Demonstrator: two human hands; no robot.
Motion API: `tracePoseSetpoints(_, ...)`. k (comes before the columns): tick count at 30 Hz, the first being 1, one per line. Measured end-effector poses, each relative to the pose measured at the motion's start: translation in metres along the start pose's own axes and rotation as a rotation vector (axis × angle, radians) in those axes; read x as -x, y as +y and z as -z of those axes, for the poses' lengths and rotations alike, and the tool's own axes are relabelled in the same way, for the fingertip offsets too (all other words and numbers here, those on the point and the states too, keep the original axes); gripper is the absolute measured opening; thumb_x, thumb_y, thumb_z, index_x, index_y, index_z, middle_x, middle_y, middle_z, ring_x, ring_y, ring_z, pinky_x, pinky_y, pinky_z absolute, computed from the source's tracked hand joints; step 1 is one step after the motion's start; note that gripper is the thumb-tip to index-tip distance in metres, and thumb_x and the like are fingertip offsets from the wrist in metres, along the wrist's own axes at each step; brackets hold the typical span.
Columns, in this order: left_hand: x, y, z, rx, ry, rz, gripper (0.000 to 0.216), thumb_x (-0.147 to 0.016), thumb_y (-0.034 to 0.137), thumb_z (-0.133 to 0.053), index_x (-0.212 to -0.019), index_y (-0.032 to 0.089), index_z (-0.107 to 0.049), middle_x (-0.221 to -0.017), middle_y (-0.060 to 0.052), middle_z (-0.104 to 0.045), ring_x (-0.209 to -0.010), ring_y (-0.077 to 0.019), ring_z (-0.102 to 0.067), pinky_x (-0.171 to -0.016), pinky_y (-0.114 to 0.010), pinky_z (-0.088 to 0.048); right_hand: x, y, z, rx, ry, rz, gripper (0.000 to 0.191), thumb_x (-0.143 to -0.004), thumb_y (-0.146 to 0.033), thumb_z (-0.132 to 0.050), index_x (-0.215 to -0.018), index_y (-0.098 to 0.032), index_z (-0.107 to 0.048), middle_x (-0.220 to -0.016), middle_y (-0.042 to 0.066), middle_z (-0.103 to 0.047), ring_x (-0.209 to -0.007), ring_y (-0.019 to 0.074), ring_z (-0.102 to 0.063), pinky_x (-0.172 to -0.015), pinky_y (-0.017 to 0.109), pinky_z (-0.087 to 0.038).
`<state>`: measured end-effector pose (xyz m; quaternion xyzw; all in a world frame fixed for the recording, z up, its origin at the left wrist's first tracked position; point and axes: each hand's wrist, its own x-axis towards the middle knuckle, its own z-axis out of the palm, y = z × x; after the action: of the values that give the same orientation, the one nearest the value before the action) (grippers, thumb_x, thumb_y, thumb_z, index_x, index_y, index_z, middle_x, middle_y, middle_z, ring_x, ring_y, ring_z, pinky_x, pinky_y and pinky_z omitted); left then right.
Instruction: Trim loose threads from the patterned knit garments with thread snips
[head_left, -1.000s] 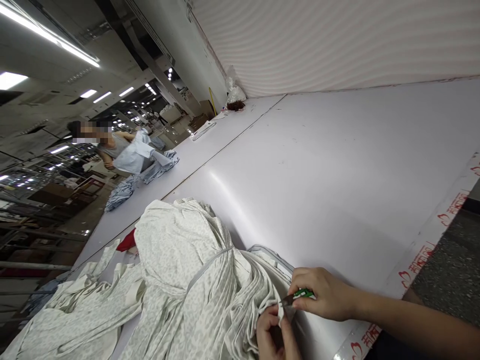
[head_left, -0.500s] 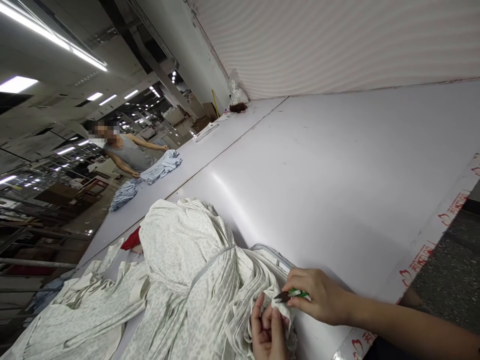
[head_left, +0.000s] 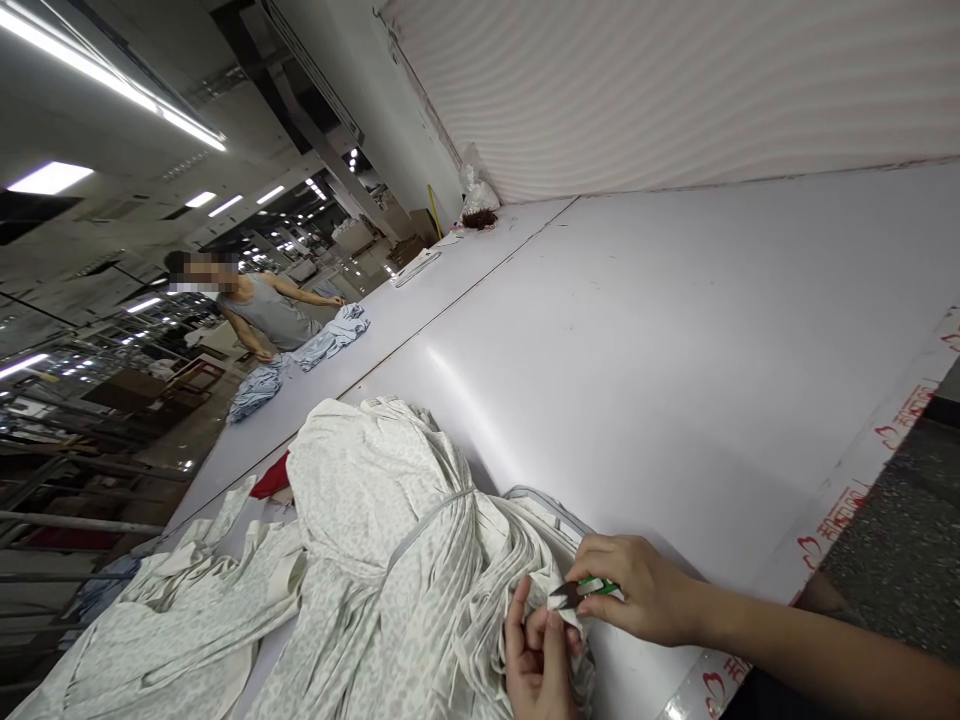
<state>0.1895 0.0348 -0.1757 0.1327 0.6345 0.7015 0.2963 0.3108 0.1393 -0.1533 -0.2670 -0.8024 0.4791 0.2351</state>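
A big heap of white patterned fabric (head_left: 367, 560) lies on the white table (head_left: 637, 350) in front of me. My left hand (head_left: 536, 655) pinches a fold of this fabric at the heap's near edge, at the bottom of the view. My right hand (head_left: 641, 590) is closed on a small green-handled thread snipper (head_left: 589, 590). Its dark blades point left, right at the pinched fold.
A red item (head_left: 271, 478) peeks out behind the heap. Farther along the table a co-worker (head_left: 262, 305) stands by a pile of pale blue cloth (head_left: 330, 335). A plastic bag (head_left: 476, 195) sits against the ribbed wall. Red-printed tape (head_left: 862, 480) runs along the table's near edge.
My left hand has shifted its pinch on the fold and the snipper moved slightly left to it. The co-worker put the blue cloth down on the table.
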Motion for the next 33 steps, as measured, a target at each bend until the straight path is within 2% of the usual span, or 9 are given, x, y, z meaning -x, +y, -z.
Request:
tracePoseSetpoints(3, -0.004, -0.015, 0.003, -0.115, 0.084, -0.197, 0.037, -0.081, 0.050, -0.068, -0.102, 0.020, -0.062, -0.061, 0.003, -0.061, -0.047, -0.0111, -0.057, -0.048, -0.022, -0.048, -0.005, 0.002, 0.002, -0.019, 0.035, -0.134, 0.015, -0.086, -0.024, -0.061, -0.091, -0.020, -0.074, -0.091, 0.005, -0.072, -0.082, 0.0185, -0.066, -0.074, 0.027, -0.047)
tracePoseSetpoints(5, -0.007, -0.026, 0.003, -0.365, 0.122, -0.468, 0.033, -0.081, 0.049, -0.066, -0.096, 0.019, -0.065, -0.091, -0.010, -0.069, -0.079, -0.0227, -0.069, -0.069, -0.035, -0.057, -0.009, 0.003, 0.005, -0.032, 0.063, -0.285, 0.015, -0.088, -0.025, -0.058, -0.090, -0.020, -0.072, -0.092, 0.005, -0.072, -0.085, 0.0191, -0.065, -0.076, 0.028, -0.047)
tracePoseSetpoints(7, -0.010, -0.032, 0.003, -0.685, 0.018, -0.736, 0.029, -0.081, 0.044, -0.066, -0.091, 0.018, -0.070, -0.118, -0.018, -0.063, -0.109, -0.0320, -0.062, -0.088, -0.046, -0.052, -0.013, 0.003, 0.008, -0.045, 0.049, -0.403, 0.016, -0.091, -0.026, -0.055, -0.094, -0.021, -0.069, -0.093, 0.004, -0.072, -0.086, 0.0193, -0.064, -0.076, 0.029, -0.046)
tracePoseSetpoints(9, -0.013, -0.033, 0.003, -0.894, -0.107, -0.873, 0.021, -0.086, 0.035, -0.060, -0.085, 0.018, -0.073, -0.117, -0.017, -0.063, -0.110, -0.0312, -0.060, -0.090, -0.046, -0.049, -0.016, 0.003, 0.010, -0.044, 0.002, -0.466, 0.018, -0.094, -0.028, -0.050, -0.099, -0.021, -0.066, -0.094, 0.003, -0.072, -0.087, 0.0192, -0.064, -0.075, 0.029, -0.044)
tracePoseSetpoints(15, -0.018, -0.018, 0.012, -0.745, 0.125, -0.850, 0.019, -0.091, 0.034, -0.053, -0.079, 0.022, -0.063, -0.080, -0.006, -0.065, -0.077, -0.0216, -0.063, -0.072, -0.035, -0.050, -0.022, 0.002, 0.005, 0.004, -0.074, -0.525, 0.019, -0.090, -0.034, -0.055, -0.101, -0.022, -0.063, -0.097, 0.004, -0.072, -0.089, 0.0223, -0.065, -0.072, 0.029, -0.041)
tracePoseSetpoints(20, -0.016, -0.022, 0.016, -0.617, 0.218, -0.874, 0.010, -0.089, 0.030, -0.058, -0.083, 0.021, -0.061, -0.094, -0.007, -0.069, -0.084, -0.0217, -0.066, -0.071, -0.034, -0.051, -0.027, 0.007, -0.006, 0.064, -0.091, -0.510, 0.032, -0.077, -0.013, -0.059, -0.108, -0.021, -0.062, -0.098, 0.005, -0.072, -0.089, 0.0247, -0.064, -0.072, 0.030, -0.038)
tracePoseSetpoints(25, -0.010, -0.029, 0.016, -0.945, -0.023, -1.089, 0.019, -0.085, 0.019, -0.060, -0.103, 0.019, -0.067, -0.133, -0.020, -0.060, -0.099, -0.0290, -0.066, -0.080, -0.042, -0.048, -0.027, 0.010, -0.006, 0.074, -0.093, -0.474, 0.032, -0.075, -0.006, -0.054, -0.102, -0.021, -0.062, -0.096, 0.004, -0.072, -0.086, 0.0226, -0.063, -0.069, 0.028, -0.037)
tracePoseSetpoints(28, -0.014, -0.025, 0.020, -1.093, -0.085, -1.091, 0.018, -0.087, 0.013, -0.050, -0.094, 0.019, -0.065, -0.125, -0.020, -0.066, -0.082, -0.0248, -0.065, -0.073, -0.039, -0.047, -0.025, 0.010, -0.004, 0.040, -0.098, -0.435, 0.028, -0.075, -0.007, -0.055, -0.098, -0.021, -0.062, -0.091, 0.001, -0.071, -0.081, 0.0187, -0.063, -0.064, 0.024, -0.038)
tracePoseSetpoints(33, -0.019, -0.017, 0.024, -0.849, -0.074, -1.038, 0.014, -0.085, 0.015, -0.050, -0.078, 0.023, -0.058, -0.084, -0.005, -0.069, -0.080, -0.0206, -0.063, -0.075, -0.032, -0.046, -0.019, 0.007, -0.004, 0.066, -0.083, -0.366, 0.024, -0.076, -0.005, -0.055, -0.092, -0.021, -0.064, -0.092, 0.001, -0.070, -0.086, 0.0192, -0.062, -0.072, 0.026, -0.041)
